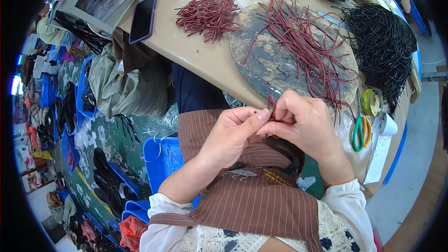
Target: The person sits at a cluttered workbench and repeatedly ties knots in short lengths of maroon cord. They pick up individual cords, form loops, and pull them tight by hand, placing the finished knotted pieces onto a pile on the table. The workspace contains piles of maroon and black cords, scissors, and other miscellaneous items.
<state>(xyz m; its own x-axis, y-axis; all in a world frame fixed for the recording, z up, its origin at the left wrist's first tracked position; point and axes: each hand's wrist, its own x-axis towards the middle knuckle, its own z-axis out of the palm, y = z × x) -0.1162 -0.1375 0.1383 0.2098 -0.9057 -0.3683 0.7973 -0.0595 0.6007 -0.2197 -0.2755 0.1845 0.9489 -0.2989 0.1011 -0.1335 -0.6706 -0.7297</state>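
My left hand (232, 133) and my right hand (303, 123) meet above my lap, over a brown striped apron (252, 191). Both pinch a thin dark red cord (271, 102) that is bent into a small loop sticking up between the fingertips. Just beyond my hands, a round dark work board (273, 60) on the tan table (205, 56) carries a loose spread of the same dark red cords (308, 46). A second tangled bunch of red cords (207, 13) lies on the table to the left of the board.
A big heap of black cords (380, 42) lies at the right, with a green tape roll (372, 101) and green-and-yellow scissors (360, 133) near the table edge. A dark phone (142, 18) rests at the left. Blue crates (161, 158) and bags crowd the floor.
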